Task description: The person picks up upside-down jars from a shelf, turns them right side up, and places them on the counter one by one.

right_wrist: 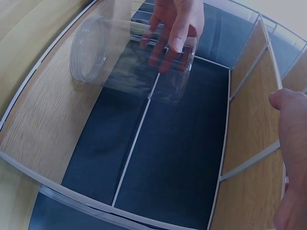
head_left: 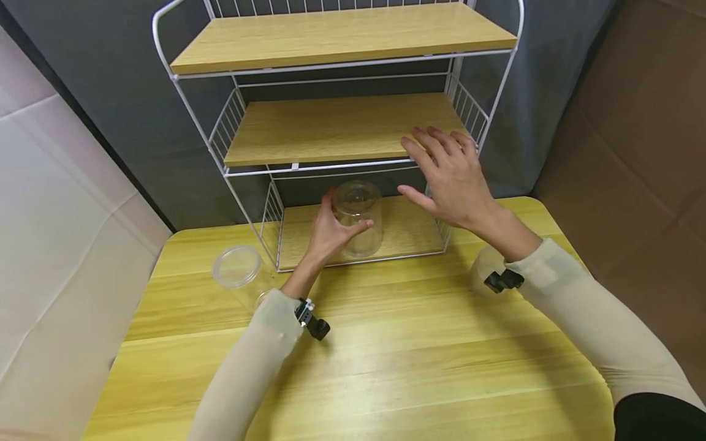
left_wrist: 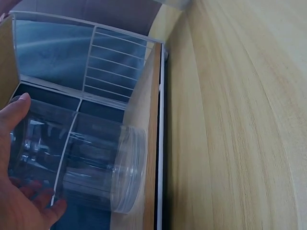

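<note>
A clear plastic jar [head_left: 368, 229] stands on the bottom shelf board [head_left: 415, 231] of a white wire rack. Its ridged end meets the board, as the left wrist view shows. My left hand [head_left: 331, 231] holds this jar near its upper end, thumb on the near side and fingers round the back; they show through the clear wall in the right wrist view. My right hand [head_left: 453, 180] is raised with fingers spread at the right front of the middle shelf [head_left: 336, 125], holding nothing. In the right wrist view its thumb [right_wrist: 283, 98] overlaps the rack's frame.
A second clear jar [head_left: 238, 269] stands on the wooden table [head_left: 375, 367] left of the rack. Another clear container [head_left: 483, 269] is partly hidden by the right sleeve. The wooden top shelf [head_left: 342, 33] spans above; a brown panel [head_left: 634, 147] rises at right.
</note>
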